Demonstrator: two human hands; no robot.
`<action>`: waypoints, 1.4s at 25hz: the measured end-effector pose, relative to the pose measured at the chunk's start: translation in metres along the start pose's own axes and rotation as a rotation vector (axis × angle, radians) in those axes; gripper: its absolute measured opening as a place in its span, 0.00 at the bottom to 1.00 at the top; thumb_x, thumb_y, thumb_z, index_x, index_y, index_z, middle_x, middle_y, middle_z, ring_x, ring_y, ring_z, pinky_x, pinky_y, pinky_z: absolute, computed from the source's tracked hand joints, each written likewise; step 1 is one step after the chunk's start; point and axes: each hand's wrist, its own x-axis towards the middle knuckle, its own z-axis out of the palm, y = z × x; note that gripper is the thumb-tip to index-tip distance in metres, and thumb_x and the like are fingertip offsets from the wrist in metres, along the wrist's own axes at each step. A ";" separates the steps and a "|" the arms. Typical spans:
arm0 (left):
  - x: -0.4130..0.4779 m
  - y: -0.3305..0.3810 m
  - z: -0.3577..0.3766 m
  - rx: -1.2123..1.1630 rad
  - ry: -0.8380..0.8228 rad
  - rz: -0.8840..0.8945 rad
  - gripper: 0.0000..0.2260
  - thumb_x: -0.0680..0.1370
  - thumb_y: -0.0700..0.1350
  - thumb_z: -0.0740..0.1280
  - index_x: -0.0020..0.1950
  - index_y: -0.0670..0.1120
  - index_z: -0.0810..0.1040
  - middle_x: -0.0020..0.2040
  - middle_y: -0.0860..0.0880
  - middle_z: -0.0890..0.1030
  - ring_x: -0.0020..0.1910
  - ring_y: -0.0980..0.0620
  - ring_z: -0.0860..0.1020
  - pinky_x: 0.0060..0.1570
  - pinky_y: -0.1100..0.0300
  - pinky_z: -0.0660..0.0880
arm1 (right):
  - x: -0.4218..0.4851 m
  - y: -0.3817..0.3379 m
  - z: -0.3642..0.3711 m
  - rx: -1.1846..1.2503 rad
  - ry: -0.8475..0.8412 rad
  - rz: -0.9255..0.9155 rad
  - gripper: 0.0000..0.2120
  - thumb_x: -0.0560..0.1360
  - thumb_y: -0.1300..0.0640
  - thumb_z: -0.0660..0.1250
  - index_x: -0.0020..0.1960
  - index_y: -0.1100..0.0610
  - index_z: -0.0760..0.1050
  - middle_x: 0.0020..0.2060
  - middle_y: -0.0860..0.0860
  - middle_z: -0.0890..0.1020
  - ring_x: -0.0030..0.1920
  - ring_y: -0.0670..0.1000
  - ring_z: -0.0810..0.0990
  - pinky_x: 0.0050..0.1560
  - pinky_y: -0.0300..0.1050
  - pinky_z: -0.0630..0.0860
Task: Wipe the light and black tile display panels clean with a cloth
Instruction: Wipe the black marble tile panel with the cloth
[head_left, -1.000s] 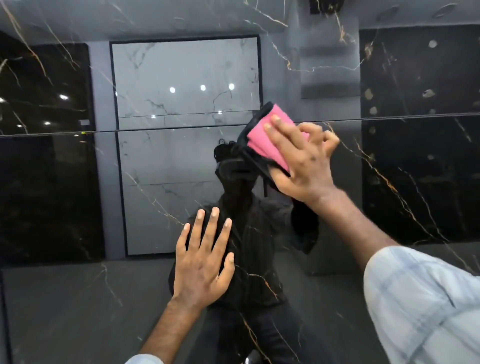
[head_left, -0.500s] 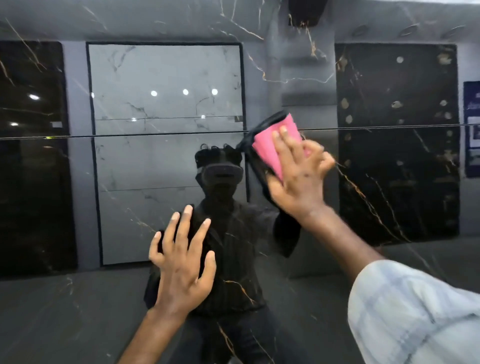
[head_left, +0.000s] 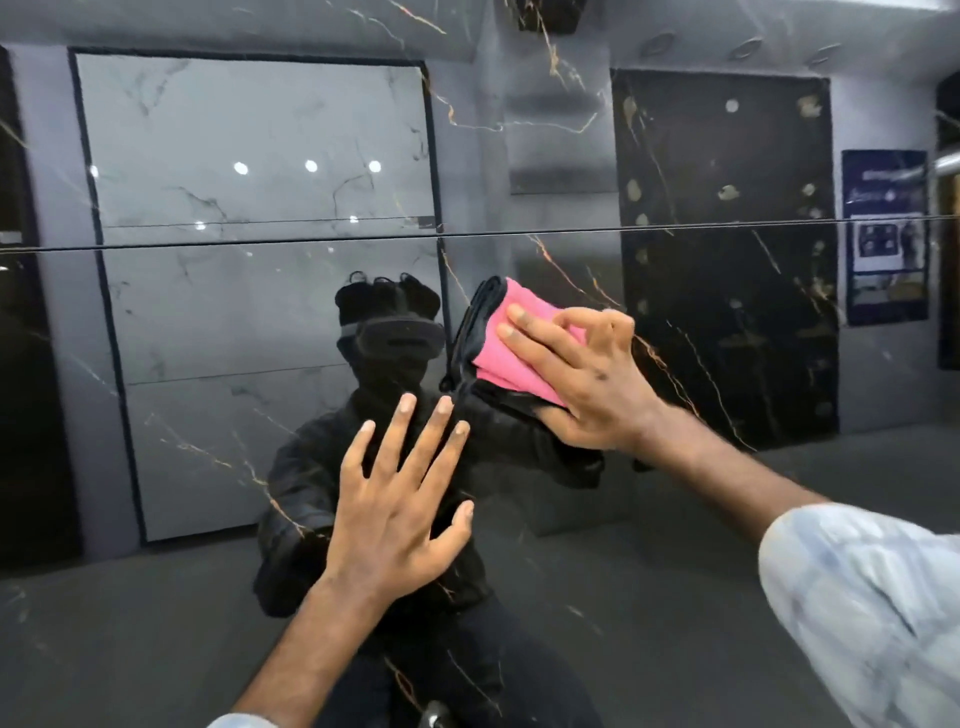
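A glossy black tile panel (head_left: 727, 545) with gold veins fills the view and mirrors the room. A thin horizontal seam (head_left: 571, 234) crosses it. My right hand (head_left: 587, 379) grips a folded pink cloth (head_left: 511, 358) with a dark underside and presses it against the panel below the seam, thumb under the cloth's lower edge. My left hand (head_left: 400, 514) lies flat on the panel lower left of the cloth, fingers spread, holding nothing.
The shiny surface reflects a person in dark clothes, a light marble panel (head_left: 260, 156) in a black frame, a black spotted panel (head_left: 727, 260) and a blue poster (head_left: 883, 234). A pale checked sleeve (head_left: 872, 613) covers my right forearm.
My right hand has slid the cloth down from the seam to just below it. My left hand stays flat on the panel at about the same spot.
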 end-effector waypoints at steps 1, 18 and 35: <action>-0.001 -0.001 0.001 0.006 0.000 -0.001 0.35 0.77 0.59 0.66 0.82 0.47 0.67 0.84 0.47 0.61 0.83 0.40 0.57 0.78 0.38 0.55 | -0.001 0.020 -0.003 -0.016 -0.022 -0.029 0.36 0.72 0.45 0.65 0.79 0.50 0.66 0.78 0.48 0.68 0.64 0.59 0.72 0.56 0.59 0.64; -0.037 0.032 -0.008 -0.090 -0.092 0.205 0.31 0.76 0.57 0.66 0.79 0.50 0.73 0.84 0.46 0.61 0.83 0.44 0.60 0.76 0.37 0.51 | -0.065 -0.005 0.003 0.026 0.139 0.817 0.37 0.70 0.49 0.68 0.78 0.51 0.66 0.78 0.47 0.67 0.63 0.57 0.68 0.58 0.55 0.63; -0.090 0.055 0.019 -0.009 -0.090 0.186 0.34 0.78 0.58 0.64 0.83 0.46 0.65 0.84 0.44 0.60 0.83 0.41 0.57 0.78 0.38 0.54 | -0.220 -0.182 0.011 0.142 -0.117 0.687 0.43 0.69 0.44 0.69 0.80 0.50 0.57 0.80 0.50 0.61 0.64 0.60 0.67 0.56 0.60 0.68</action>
